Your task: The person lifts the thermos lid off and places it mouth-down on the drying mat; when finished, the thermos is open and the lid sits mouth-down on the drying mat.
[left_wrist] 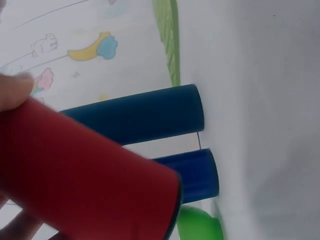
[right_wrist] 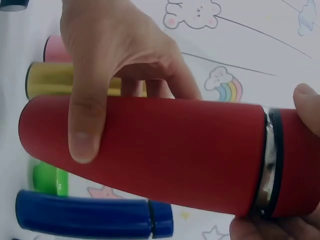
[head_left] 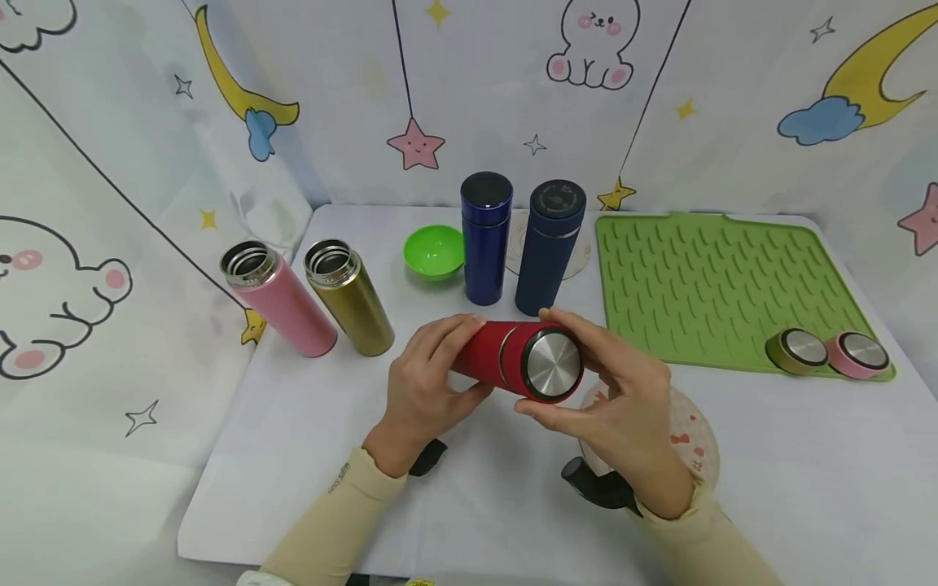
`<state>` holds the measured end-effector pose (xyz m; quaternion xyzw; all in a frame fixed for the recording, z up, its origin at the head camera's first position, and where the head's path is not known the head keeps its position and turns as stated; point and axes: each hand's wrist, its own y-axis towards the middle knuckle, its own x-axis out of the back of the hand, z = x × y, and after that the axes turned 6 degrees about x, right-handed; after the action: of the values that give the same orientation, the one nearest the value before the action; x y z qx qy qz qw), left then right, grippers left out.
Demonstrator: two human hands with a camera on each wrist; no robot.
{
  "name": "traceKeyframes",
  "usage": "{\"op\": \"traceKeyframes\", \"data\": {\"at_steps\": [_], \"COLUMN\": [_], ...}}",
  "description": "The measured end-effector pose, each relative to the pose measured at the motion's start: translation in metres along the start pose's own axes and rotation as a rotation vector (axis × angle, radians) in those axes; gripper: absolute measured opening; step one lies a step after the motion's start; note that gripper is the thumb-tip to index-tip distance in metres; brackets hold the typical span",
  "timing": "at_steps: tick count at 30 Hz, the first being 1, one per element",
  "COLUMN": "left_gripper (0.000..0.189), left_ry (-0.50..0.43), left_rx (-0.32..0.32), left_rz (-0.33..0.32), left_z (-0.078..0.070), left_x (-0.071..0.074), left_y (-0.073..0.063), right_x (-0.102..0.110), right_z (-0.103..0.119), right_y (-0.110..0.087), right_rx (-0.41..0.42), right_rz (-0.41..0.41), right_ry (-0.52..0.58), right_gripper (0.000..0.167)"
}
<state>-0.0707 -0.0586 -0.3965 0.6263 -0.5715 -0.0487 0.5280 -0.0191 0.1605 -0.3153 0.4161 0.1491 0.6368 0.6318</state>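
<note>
A red vacuum flask (head_left: 484, 354) is held above the table, its lid tipped toward the head camera. My left hand (head_left: 425, 378) grips the body, with the thumb (right_wrist: 87, 125) lying along the near side in the right wrist view. Fingers and thumb of my right hand (head_left: 623, 399) pinch the flask's lid (head_left: 554, 365), which has a brushed silver top. A silver band (right_wrist: 269, 162) shows between lid and body in the right wrist view. In the left wrist view the flask's base end (left_wrist: 150, 195) points down and right.
Lidless pink (head_left: 282, 305) and gold (head_left: 355, 305) flasks stand at left. Behind are a green bowl (head_left: 434, 252) and two capped blue flasks, glossy (head_left: 485, 252) and matte (head_left: 545, 260). Gold (head_left: 795, 352) and pink (head_left: 857, 356) lids rest on a green mat (head_left: 703, 285). A patterned round mat (head_left: 696, 431) lies near my right hand.
</note>
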Motion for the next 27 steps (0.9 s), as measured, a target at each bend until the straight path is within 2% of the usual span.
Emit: {"op": "traceKeyframes", "data": {"at_steps": [3, 8, 11, 13, 16, 19, 23, 27], "left_gripper": [0.071, 0.074, 0.075, 0.074, 0.075, 0.076, 0.074, 0.068], "left_ry": [-0.066, -0.224, -0.274, -0.282, -0.268, -0.234, -0.138, -0.007], "left_rx": [-0.004, 0.005, 0.018, 0.026, 0.045, 0.078, 0.131, 0.154], "left_rz": [0.076, 0.295, 0.396, 0.418, 0.390, 0.308, 0.162, 0.030], "left_z": [0.004, 0.014, 0.017, 0.018, 0.016, 0.011, 0.001, -0.009], "left_x": [0.004, 0.013, 0.018, 0.019, 0.018, 0.011, -0.001, -0.012], "left_y": [0.002, 0.009, 0.013, 0.014, 0.011, 0.006, 0.000, -0.005], "right_x": [0.003, 0.009, 0.011, 0.012, 0.011, 0.009, 0.001, -0.009], "right_z": [-0.003, -0.009, -0.011, -0.012, -0.012, -0.011, -0.009, -0.009], "right_y": [0.002, 0.007, 0.008, 0.009, 0.008, 0.005, 0.001, -0.001], "right_rx": [0.089, 0.269, 0.321, 0.328, 0.279, 0.191, 0.065, -0.026], "right_rz": [0.057, 0.172, 0.217, 0.235, 0.249, 0.215, 0.062, -0.071], "right_ry": [-0.054, -0.033, -0.009, -0.017, -0.027, -0.023, -0.015, -0.018], "right_gripper": [0.071, 0.066, 0.064, 0.064, 0.069, 0.078, 0.085, 0.082]}}
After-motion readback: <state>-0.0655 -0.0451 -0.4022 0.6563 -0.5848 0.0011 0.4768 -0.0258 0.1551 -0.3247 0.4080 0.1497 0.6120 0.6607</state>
